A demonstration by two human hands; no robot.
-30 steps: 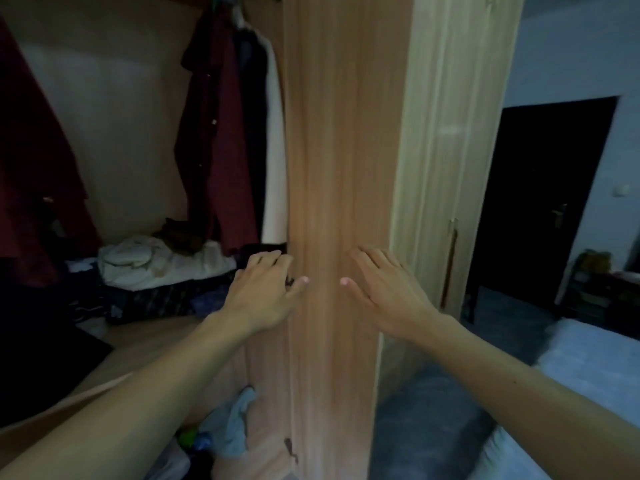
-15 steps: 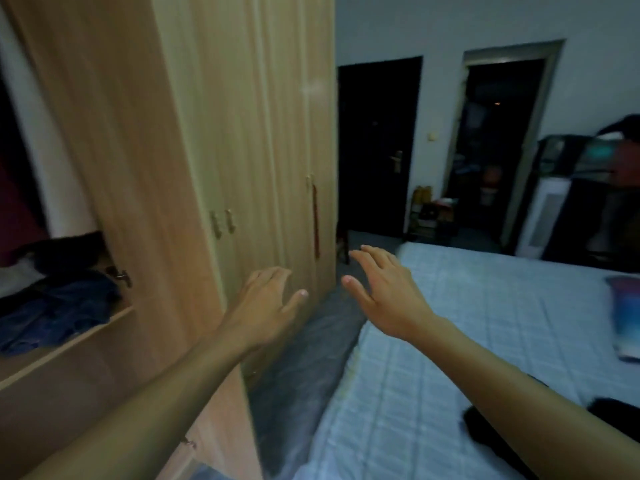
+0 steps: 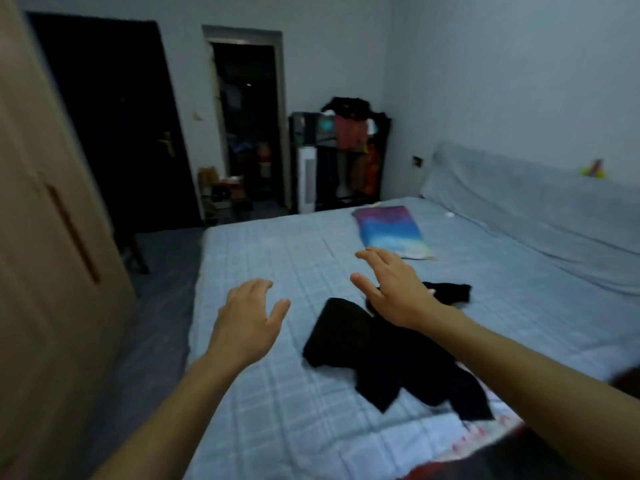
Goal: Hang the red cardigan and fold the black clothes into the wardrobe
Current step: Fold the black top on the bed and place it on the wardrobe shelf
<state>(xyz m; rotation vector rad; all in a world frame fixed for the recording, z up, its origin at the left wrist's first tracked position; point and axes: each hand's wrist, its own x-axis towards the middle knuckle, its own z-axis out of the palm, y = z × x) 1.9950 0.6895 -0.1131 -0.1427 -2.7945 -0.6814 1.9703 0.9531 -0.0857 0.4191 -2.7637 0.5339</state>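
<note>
Black clothes (image 3: 388, 358) lie crumpled on the light blue bed (image 3: 277, 393), spreading from the middle toward the right. My right hand (image 3: 391, 289) hovers over their far end, fingers straight and spread, holding nothing. My left hand (image 3: 247, 317) is stretched out over bare bedding to the left of the clothes, fingers relaxed and empty. The wooden wardrobe (image 3: 45, 254) shows only as closed door panels along the left edge. No red cardigan is visible.
A multicoloured pillow (image 3: 391, 232) lies further up the bed near the grey headboard (image 3: 536, 209). A dark rack with clothes (image 3: 346, 150) stands in the far corner beside an open doorway (image 3: 249, 123). A narrow floor strip (image 3: 156, 306) runs between wardrobe and bed.
The view has swung right from the open wardrobe to the bed. The black clothes have come into sight beneath my outstretched hands, which stay open and empty.
</note>
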